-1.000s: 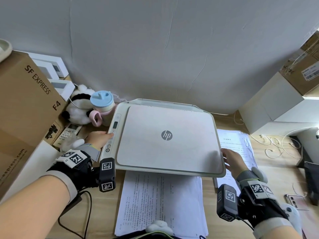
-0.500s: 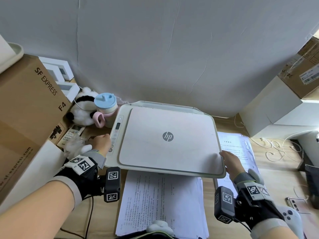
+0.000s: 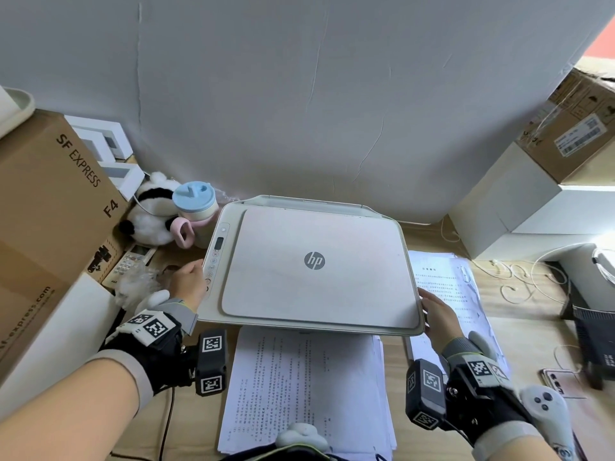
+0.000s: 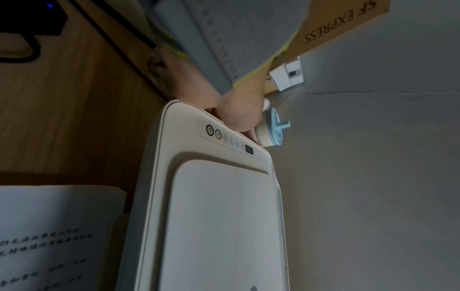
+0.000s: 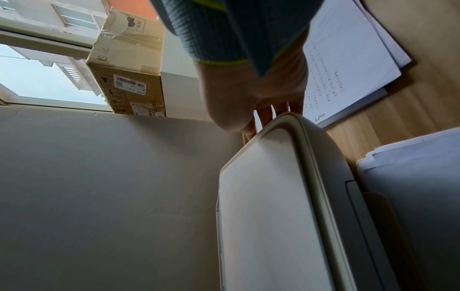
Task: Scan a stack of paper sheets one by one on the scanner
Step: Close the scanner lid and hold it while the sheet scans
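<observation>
Lying nearest, a thick stack of printed sheets point(image 3: 306, 387) fans flat on the wood-grain desk point(image 3: 519, 334), so plenty looks left to scan. Behind it the smooth, round-cornered scanner point(image 3: 316, 261) sits lid down, the left hand point(image 3: 188, 282) loosely curled by its buttons, holding nothing. Fingers of the right hand point(image 3: 439, 314) extended, hooking the lid's corner; a smaller pile point(image 3: 446, 281) lies beyond.

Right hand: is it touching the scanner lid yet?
Touching. In the right wrist view the fingers of the right hand run down behind the corner of the scanner lid with no gap; the head view agrees.
</observation>
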